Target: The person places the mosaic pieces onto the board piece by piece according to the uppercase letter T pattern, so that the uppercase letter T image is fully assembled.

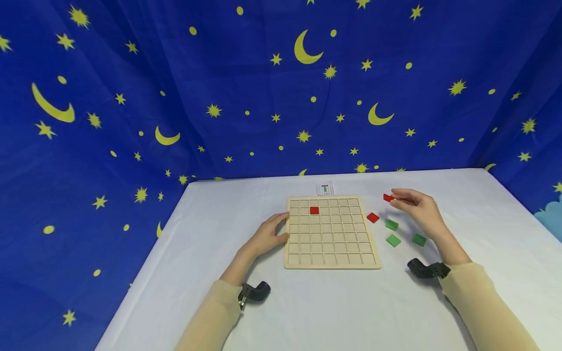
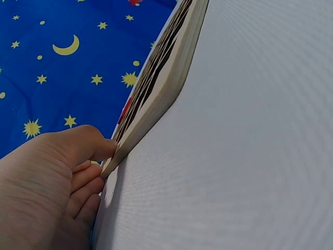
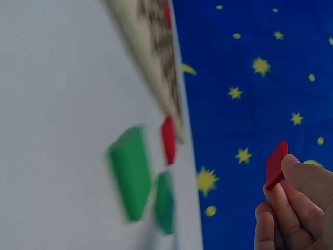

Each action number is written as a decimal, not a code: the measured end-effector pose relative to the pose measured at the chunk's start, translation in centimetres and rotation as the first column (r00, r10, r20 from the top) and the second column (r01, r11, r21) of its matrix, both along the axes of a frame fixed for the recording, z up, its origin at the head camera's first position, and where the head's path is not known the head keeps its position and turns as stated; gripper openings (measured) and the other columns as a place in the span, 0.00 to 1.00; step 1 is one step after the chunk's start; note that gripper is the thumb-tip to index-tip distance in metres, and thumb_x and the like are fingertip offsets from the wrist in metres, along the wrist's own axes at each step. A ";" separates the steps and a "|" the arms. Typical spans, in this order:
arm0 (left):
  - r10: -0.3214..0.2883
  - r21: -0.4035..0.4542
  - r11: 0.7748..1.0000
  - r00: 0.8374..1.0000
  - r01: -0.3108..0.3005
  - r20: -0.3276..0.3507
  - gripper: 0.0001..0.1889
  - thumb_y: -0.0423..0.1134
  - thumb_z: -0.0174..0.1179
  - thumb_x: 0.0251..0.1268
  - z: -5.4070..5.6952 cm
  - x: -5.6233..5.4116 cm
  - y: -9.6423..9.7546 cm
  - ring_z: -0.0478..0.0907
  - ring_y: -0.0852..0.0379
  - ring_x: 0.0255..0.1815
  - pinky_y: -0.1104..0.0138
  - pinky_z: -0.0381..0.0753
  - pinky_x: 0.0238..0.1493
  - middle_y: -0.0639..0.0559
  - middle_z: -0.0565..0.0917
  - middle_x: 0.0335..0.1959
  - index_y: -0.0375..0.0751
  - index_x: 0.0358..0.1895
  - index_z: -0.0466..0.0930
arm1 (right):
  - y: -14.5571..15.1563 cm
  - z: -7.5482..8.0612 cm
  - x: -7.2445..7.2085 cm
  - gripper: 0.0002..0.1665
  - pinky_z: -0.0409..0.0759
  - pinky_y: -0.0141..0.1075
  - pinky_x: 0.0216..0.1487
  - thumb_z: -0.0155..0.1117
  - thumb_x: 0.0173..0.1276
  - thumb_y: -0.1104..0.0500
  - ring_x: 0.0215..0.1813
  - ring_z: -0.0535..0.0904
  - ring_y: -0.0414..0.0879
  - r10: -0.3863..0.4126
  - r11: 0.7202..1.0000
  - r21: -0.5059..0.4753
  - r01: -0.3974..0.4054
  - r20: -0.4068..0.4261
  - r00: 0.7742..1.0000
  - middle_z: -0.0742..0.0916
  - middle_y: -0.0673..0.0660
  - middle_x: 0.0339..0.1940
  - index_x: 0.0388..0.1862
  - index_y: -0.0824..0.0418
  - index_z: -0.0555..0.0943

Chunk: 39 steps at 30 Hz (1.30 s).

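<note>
A wooden grid board (image 1: 332, 266) lies on the table, with one red square tile (image 1: 314, 210) in a cell of its upper part. My left hand (image 1: 265, 236) rests against the board's left edge, fingers and thumb spread along it. In the left wrist view the thumb (image 2: 99, 146) touches the edge. To the right of the board, my right hand (image 1: 419, 209) pinches another red tile (image 3: 276, 165) between thumb and fingers, raised above the table. Below it lie a loose red tile (image 1: 372, 217) beside the board and three green tiles (image 1: 393, 240).
Behind the board lies a small card (image 1: 325, 188) with a printed grid and coloured marks. A white cloth covers the table (image 1: 307, 312). A blue curtain (image 1: 263, 83) with yellow stars and moons hangs behind and at the sides. Black mounts (image 1: 256, 291) sit at both wrists.
</note>
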State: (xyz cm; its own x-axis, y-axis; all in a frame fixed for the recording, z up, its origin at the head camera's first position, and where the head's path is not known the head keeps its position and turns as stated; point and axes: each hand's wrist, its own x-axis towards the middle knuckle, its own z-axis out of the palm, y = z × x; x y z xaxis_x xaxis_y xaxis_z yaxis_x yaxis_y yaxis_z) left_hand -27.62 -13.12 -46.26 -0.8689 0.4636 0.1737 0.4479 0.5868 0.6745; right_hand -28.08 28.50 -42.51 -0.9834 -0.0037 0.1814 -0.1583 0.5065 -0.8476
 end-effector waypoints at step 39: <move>-0.001 0.011 1.000 1.000 0.001 0.015 0.33 0.35 0.61 0.60 0.0 0.0 0.0 0.60 0.44 0.69 0.57 0.57 0.69 0.39 0.67 0.66 0.31 0.69 0.61 | -12.7 1.0 -3.6 0.27 0.80 0.40 0.50 0.68 0.61 0.55 0.53 0.78 0.53 0.275 0.955 -0.123 -0.270 0.027 0.961 0.82 0.61 0.53 0.58 0.65 0.77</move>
